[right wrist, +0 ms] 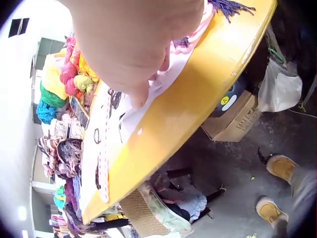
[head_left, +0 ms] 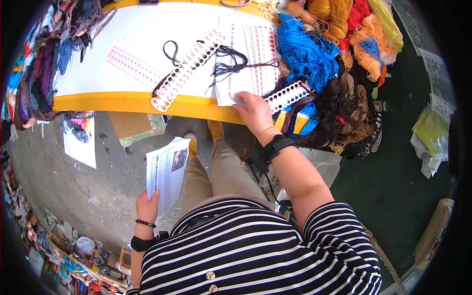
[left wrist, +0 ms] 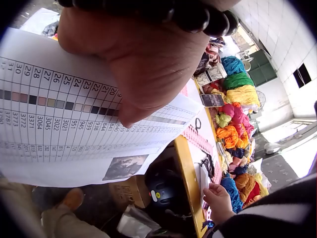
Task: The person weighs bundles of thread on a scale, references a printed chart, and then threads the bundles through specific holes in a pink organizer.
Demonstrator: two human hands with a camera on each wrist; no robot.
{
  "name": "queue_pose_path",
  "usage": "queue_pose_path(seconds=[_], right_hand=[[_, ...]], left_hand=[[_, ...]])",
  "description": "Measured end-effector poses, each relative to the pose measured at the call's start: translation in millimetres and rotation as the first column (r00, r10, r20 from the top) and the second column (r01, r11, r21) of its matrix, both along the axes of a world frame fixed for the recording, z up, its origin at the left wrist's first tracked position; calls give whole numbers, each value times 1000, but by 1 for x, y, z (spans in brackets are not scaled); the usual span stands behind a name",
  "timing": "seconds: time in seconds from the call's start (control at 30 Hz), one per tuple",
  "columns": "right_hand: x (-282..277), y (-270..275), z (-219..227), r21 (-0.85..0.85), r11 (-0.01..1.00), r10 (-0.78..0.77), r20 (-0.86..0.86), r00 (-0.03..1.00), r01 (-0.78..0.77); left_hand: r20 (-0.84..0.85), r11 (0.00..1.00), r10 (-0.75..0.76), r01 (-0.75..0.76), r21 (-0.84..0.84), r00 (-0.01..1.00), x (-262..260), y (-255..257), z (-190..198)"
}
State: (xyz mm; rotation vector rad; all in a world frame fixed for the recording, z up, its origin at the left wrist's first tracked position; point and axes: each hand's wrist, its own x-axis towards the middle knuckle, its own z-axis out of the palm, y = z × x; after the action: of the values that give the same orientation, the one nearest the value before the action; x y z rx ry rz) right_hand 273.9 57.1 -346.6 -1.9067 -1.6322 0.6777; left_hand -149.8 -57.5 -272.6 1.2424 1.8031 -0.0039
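In the head view the left hand (head_left: 147,206) holds a printed sheet (head_left: 167,172) by its lower edge, thumb on top; the left wrist view shows the thumb over a chart of numbers and colour squares (left wrist: 51,102). At the table's front edge the right hand (head_left: 255,112) pinches the near corner of a white paper (head_left: 223,83) lying on the table. Black thread (head_left: 231,64) lies across that paper and a pink-patterned card (head_left: 260,46). Left of it is a punched strip (head_left: 189,64) with dark thread; a similar strip (head_left: 287,97) lies right of the hand.
Blue yarn (head_left: 307,54), orange yarn (head_left: 371,44) and dark yarn (head_left: 339,103) are heaped on the right. Coloured thread bundles (head_left: 42,69) hang at the left end. A pink strip (head_left: 130,66) and a black loop (head_left: 170,51) lie on the white tabletop (head_left: 132,29), edged in yellow.
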Motion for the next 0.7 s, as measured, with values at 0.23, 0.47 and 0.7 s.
queue_pose_path(seconds=[0.23, 0.47, 0.7], right_hand=[[11, 6, 0, -65, 998, 3, -81, 997, -9], [10, 7, -9, -171, 971, -203, -198, 959, 170], [4, 7, -15, -93, 981, -188, -247, 950, 170]], left_hand=[[-12, 999, -31, 31, 9, 999, 5, 2, 2], [-40, 999, -37, 37, -15, 999, 2, 0, -3], [-75, 997, -70, 67, -49, 995, 3, 3, -4]])
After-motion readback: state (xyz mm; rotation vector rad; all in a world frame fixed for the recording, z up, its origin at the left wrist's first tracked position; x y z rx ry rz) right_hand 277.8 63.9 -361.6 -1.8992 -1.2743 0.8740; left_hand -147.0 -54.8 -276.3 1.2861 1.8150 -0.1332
